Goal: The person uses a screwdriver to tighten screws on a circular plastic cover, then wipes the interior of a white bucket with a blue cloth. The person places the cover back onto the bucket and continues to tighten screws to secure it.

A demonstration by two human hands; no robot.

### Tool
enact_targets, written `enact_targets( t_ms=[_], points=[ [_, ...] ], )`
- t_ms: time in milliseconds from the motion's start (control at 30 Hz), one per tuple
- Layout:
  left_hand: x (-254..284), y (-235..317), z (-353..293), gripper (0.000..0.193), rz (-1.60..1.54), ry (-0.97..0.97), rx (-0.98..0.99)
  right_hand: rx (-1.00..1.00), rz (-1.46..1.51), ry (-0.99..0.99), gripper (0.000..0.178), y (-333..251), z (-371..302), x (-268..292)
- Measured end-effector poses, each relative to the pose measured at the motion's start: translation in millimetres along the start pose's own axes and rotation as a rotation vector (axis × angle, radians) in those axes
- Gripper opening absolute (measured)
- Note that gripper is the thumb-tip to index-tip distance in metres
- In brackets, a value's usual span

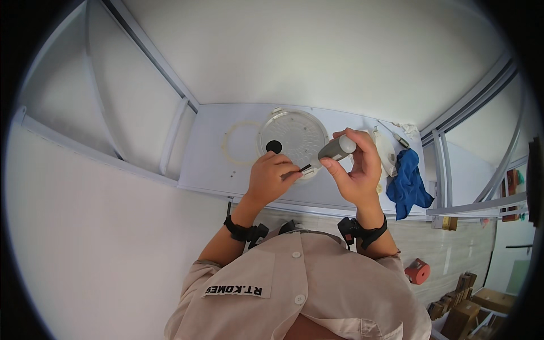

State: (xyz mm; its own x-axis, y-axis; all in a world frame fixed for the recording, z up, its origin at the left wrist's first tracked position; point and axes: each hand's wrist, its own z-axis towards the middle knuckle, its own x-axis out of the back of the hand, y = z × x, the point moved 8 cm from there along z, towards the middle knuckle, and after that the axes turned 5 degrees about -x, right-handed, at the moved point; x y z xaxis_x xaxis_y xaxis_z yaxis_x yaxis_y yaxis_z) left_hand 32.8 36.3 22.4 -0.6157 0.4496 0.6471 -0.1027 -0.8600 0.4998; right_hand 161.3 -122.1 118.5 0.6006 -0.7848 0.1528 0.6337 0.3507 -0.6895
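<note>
My right hand (362, 167) is closed around a grey cylinder with a pale rounded end (336, 148), a bottle or a tool handle; I cannot tell which. Close to its lower end, the fingers of my left hand (273, 177) pinch a thin dark rod (306, 168). Whether the rod and the cylinder are one piece is not clear. Both hands are over the near edge of a round, clear, patterned cover (294, 131) with a pale rim. A black disc (273, 147) shows on the cover's left part, just above my left fingers. Light clips stand out at the rim.
A thin pale ring (232, 144) lies left of the cover on the white table (209, 170). To the right are a blue cloth (407, 184), a screwdriver-like tool (401, 140) and a white curved piece (385, 152). Metal frame bars flank the table. A red roll (417, 272) and cardboard boxes (462, 317) stand lower right.
</note>
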Motion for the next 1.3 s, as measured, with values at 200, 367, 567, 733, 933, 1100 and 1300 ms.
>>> enact_targets(
  t_ms=[200,367,567,733,933,1100,1300],
  points=[
    [-2,-4,-3,0.014,0.0,0.018,-0.038,0.005,-0.009,0.011,0.065,0,0,-2],
    [-2,-4,-3,0.014,0.005,0.014,-0.033,0.156,-0.181,-0.043,0.068,-17,5,-7],
    [-3,-4,-5,0.015,0.014,0.004,-0.05,0.204,-0.185,-0.089,0.063,-34,6,-28],
    [-5,-8,-8,0.014,0.006,-0.022,-0.019,0.148,-0.208,-0.204,0.058,-38,12,-33],
    [-12,-12,-14,0.013,-0.004,0.018,-0.019,0.236,-0.143,-0.139,0.058,-50,8,-39],
    [-10,-12,-16,0.012,-0.017,0.032,-0.033,0.272,-0.145,0.028,0.058,-54,10,-36],
    [-8,-7,-14,0.011,-0.011,0.035,-0.008,0.224,-0.19,0.041,0.052,-45,2,-35]
  ],
)
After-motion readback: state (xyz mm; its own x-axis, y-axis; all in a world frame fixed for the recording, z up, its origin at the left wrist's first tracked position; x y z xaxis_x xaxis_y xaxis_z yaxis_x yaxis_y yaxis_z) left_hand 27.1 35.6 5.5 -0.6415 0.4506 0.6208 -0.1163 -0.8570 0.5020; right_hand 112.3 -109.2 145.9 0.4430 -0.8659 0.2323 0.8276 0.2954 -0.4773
